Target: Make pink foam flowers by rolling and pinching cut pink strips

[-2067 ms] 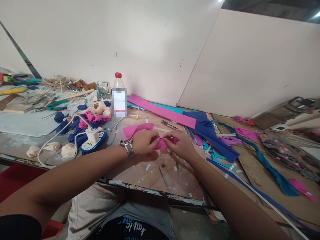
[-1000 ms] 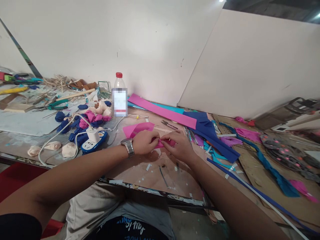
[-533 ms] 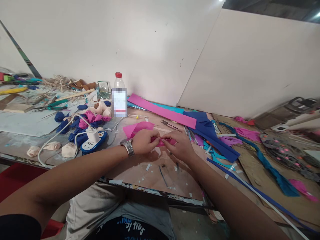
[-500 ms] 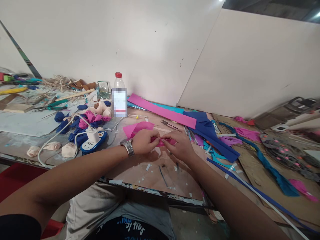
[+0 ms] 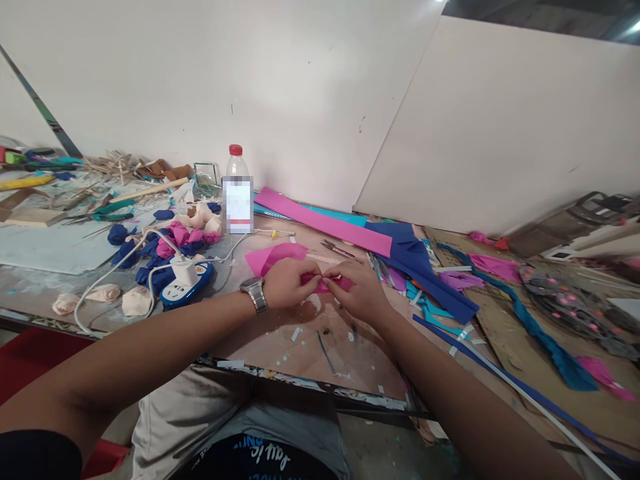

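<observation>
Both my hands meet over the middle of the worktable [image 5: 310, 347]. My left hand [image 5: 287, 283], with a metal watch at the wrist, is closed with its fingers pinching a small pink foam piece [image 5: 327, 285]. My right hand [image 5: 360, 288] pinches the same pink piece from the other side, fingers curled. Just behind my left hand lies a larger pink foam sheet [image 5: 275, 255] flat on the table.
A bottle with a red cap [image 5: 237, 193] stands behind. A blue power strip [image 5: 183, 283] with white cables and pink, blue and cream foam rosebuds [image 5: 173, 243] lie left. Small scissors [image 5: 338, 250], a long pink strip [image 5: 325, 221] and blue foam scraps [image 5: 425, 270] lie right.
The pink piece between my fingers looks folded tighter and smaller than two seconds ago. Both hands have stayed in the same spot, with only small finger movements.
</observation>
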`<state>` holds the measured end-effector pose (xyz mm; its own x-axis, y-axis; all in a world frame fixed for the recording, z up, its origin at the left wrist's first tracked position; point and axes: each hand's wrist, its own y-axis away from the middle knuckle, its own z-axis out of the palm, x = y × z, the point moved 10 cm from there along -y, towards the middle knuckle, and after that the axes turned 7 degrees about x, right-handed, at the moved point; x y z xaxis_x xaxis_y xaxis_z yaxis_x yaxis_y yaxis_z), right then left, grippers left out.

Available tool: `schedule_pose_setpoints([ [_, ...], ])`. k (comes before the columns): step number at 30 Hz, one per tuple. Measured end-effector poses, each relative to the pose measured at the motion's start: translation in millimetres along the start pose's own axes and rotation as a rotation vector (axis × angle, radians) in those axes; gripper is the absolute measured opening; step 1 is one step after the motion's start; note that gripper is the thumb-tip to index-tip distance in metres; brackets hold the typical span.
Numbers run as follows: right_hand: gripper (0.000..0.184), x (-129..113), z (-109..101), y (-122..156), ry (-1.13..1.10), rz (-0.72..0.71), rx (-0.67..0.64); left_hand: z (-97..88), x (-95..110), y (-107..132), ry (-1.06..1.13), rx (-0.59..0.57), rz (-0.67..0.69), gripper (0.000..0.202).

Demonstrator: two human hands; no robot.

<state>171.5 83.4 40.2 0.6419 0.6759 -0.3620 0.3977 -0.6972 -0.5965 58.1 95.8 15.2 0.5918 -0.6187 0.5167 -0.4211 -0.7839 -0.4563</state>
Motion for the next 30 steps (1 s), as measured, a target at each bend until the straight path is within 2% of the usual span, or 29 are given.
schedule_pose_setpoints([
  [9,0.010,3.7,-0.8,-2.8,-0.084,0.061,-0.017,2.7,7.5,1.2,-0.168,0.020,0.117,0.031],
  [16,0.016,6.2,9.9,-3.1,-0.194,0.152,-0.133,6.4,9.9,1.8,-0.164,0.007,0.166,0.030],
  [22,0.013,13.6,11.8,0.3,-0.238,0.226,-0.134,5.4,6.5,0.1,-0.150,0.000,0.138,0.030],
  [30,0.014,14.9,13.5,0.8,-0.199,0.218,-0.146,7.7,6.8,0.7,-0.172,-0.065,0.087,0.032],
])
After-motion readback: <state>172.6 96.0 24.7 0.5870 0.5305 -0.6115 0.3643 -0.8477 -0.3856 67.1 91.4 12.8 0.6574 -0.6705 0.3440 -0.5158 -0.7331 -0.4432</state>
